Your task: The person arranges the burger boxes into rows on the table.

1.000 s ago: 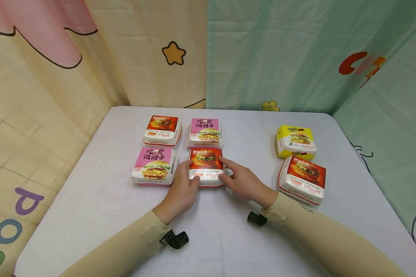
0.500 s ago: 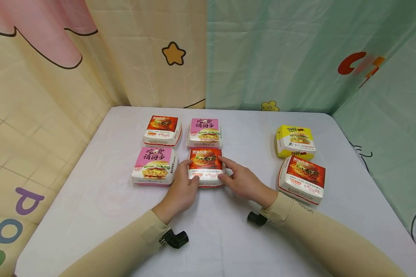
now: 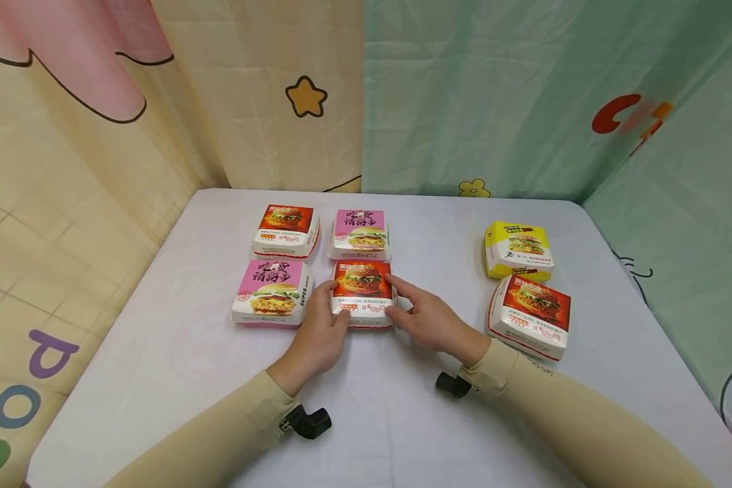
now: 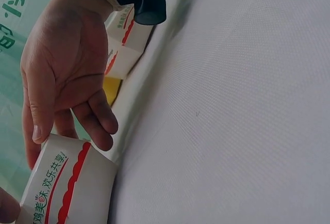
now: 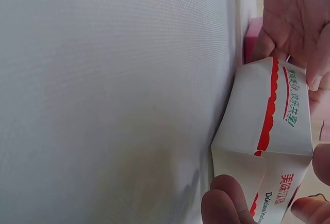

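Note:
A red-and-white burger box sits on the table between both hands in the head view. My left hand holds its left side, thumb at the near corner and index finger farther along. On the opposite side my right hand grips it in the same way. The left wrist view shows the right hand with thumb and index finger at the box's top edge, its lower fingers hanging loosely. In the right wrist view, the box's white side with red trim appears, the left hand at its far end.
A pink burger box lies directly behind the held one. To the left stand another pink box and a red one. A yellow box and a red box sit at the right of the white-covered table.

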The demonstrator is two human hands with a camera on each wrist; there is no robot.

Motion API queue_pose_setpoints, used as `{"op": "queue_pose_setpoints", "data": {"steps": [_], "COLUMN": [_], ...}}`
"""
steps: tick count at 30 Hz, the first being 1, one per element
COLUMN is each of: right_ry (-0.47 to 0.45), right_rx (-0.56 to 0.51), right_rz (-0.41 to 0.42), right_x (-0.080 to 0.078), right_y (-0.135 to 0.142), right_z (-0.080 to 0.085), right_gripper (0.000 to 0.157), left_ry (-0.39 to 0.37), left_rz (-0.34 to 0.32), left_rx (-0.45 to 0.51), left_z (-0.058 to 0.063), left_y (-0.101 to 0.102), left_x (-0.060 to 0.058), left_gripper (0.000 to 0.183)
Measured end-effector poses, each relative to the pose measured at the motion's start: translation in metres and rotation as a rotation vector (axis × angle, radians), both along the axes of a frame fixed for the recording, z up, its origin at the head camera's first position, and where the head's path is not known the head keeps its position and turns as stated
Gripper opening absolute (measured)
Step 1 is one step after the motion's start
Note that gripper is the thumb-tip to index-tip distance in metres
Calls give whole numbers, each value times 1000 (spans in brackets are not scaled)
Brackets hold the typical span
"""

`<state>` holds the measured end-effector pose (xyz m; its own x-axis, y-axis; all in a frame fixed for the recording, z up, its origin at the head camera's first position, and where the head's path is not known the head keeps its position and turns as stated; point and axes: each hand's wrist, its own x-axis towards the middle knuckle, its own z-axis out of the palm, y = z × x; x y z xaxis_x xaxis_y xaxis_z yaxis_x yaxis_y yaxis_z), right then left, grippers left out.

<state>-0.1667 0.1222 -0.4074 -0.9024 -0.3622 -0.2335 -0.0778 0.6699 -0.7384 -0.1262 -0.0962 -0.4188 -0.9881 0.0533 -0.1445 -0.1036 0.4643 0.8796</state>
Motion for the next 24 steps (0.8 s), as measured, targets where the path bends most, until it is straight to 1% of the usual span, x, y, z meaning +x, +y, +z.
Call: {"op": "queue_pose_setpoints", "data": {"steps": [11, 16, 24], "right_ry": [-10, -21, -11], "right_rx": [7, 11, 19], "right_rz": [11, -1, 2], "right_x": [-1, -1, 0], "right_y": [0, -1, -1], "right_z": [-2, -2, -1], "right_gripper": [70, 70, 69], "left_ry": [6, 5, 12], "left_rz": [4, -1, -19], "left_rx": [-16, -19, -31], "left_z": [0, 1, 3], "left_y": [0, 0, -2], "left_x": [0, 1, 2], "left_gripper": [61, 62, 64]}}
